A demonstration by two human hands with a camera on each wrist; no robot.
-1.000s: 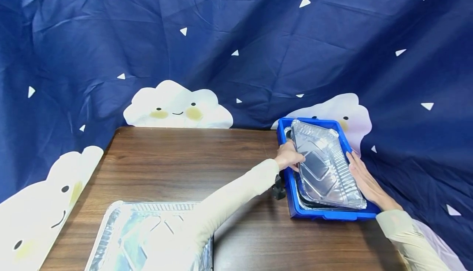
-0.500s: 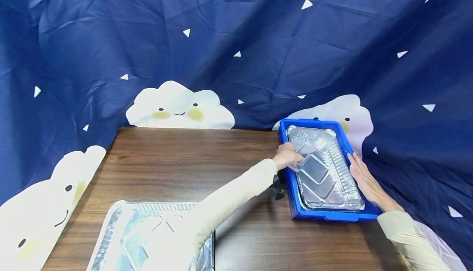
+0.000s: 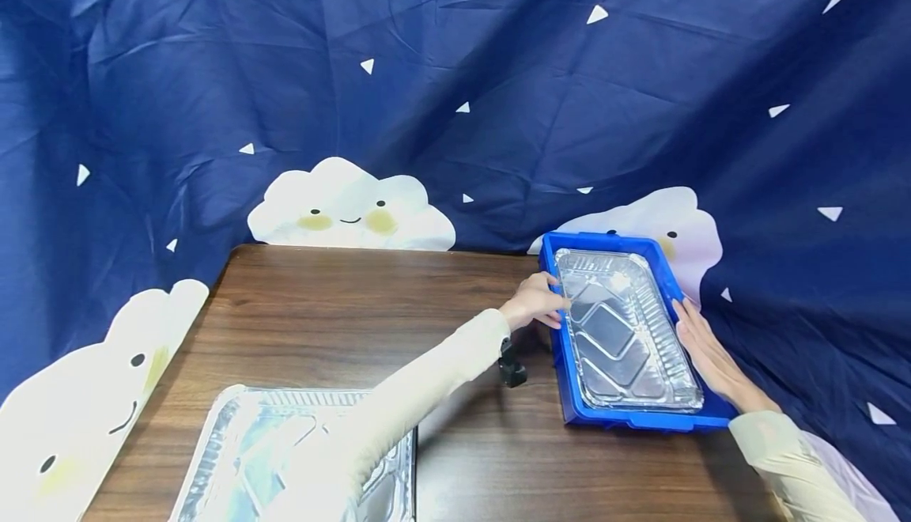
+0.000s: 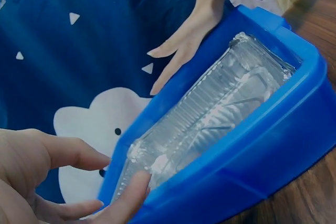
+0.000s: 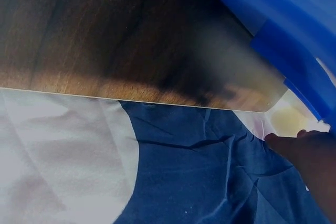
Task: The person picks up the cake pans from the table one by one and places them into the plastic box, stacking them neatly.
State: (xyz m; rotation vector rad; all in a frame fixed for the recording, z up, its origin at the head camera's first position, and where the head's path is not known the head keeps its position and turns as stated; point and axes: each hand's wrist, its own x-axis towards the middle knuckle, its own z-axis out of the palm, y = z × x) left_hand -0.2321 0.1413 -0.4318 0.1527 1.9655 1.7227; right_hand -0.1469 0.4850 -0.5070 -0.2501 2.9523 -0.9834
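Observation:
A foil pan lies flat inside the blue bin at the table's right side, and the left wrist view shows its ribbed side wall. At the bin's left rim is my left hand, thumb and fingers apart with nothing between them. In the left wrist view, the fingertips overlap the bin's rim; contact cannot be told. My right hand lies along the bin's right side with its fingers straight. Whatever lies under the pan in the bin is hidden.
Another foil pan lies on the brown wooden table at the front left, partly covered by my left sleeve. A dark blue curtain with white clouds hangs behind the table. The bin stands by the table's right edge.
The foil pan has gone from tilted to flat inside the bin. My left hand has let go of it and drawn back a little to the left. The right hand stays beside the bin.

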